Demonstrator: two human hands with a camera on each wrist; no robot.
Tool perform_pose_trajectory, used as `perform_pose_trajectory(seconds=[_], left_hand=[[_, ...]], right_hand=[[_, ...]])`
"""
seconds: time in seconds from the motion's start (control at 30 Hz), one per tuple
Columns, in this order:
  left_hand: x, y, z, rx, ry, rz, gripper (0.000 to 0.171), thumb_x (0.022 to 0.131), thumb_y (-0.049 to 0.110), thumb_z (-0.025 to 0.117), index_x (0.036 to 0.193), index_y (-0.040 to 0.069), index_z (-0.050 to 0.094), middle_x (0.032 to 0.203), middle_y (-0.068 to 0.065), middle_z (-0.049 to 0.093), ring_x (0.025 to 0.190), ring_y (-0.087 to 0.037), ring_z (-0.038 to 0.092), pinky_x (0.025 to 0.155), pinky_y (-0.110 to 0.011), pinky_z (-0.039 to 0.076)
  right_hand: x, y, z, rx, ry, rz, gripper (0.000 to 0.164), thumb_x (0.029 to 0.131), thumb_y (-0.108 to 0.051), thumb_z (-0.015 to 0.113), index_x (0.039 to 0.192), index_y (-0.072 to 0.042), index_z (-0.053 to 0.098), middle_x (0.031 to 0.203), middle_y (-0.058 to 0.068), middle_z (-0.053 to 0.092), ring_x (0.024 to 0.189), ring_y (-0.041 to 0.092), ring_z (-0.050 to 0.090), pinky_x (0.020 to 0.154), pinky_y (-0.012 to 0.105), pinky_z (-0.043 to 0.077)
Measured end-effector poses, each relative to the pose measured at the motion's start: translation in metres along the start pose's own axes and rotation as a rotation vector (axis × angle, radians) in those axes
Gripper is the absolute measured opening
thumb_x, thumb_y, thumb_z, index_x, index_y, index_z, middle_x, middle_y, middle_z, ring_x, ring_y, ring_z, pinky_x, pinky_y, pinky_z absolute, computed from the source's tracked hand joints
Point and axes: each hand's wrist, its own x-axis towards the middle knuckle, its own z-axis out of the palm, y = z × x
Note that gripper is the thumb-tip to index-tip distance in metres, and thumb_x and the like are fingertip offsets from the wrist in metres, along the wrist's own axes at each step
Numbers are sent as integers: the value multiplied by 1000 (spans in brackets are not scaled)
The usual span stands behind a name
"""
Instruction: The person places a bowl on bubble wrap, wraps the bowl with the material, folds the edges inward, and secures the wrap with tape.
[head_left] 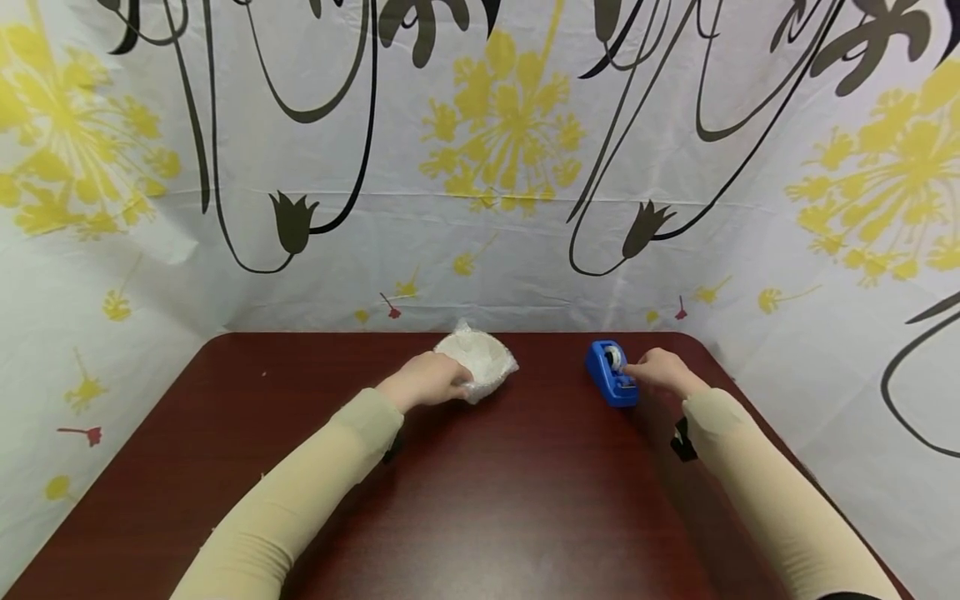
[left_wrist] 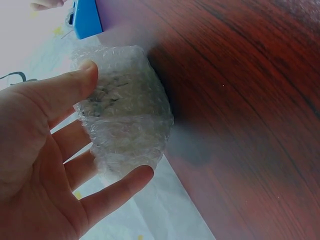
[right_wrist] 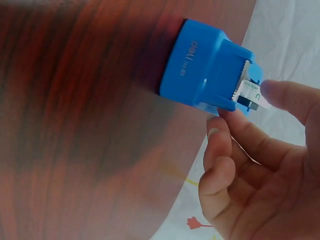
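Note:
A rounded, bowl-like bundle in bubble wrap point(head_left: 483, 358) lies near the table's far edge. My left hand point(head_left: 427, 379) grips it from the left, the thumb on one side and the fingers spread round the other. Dark marks show faintly through the bubble wrap point(left_wrist: 127, 100) in the left wrist view. To the right stands a blue tape dispenser point(head_left: 600, 371) with a roll of clear tape. My right hand point(right_wrist: 280, 175) holds its front end, thumb and forefinger on either side of the printed tape end point(right_wrist: 250, 92) by the toothed cutter. The other fingers are curled.
Both things stand on a dark red-brown wooden table point(head_left: 510, 500) with rounded far corners. A white sheet point(head_left: 360, 150) printed with yellow and dark flowers hangs behind it and along both sides. Cream sleeves cover both forearms.

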Motion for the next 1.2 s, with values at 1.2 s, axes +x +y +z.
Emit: perform_pose_trajectory(seconds=[1.2], left_hand=[[1,-4,2,-39,-4,-7,13,92,31,67,102,24,72,99,8,69,93,-15,63,84,-34,49]], right_hand=[[-7,2,8,620,-98,167,36,98,-15,56,115,16,61,81,8,68,72,16,69,74,35,57]])
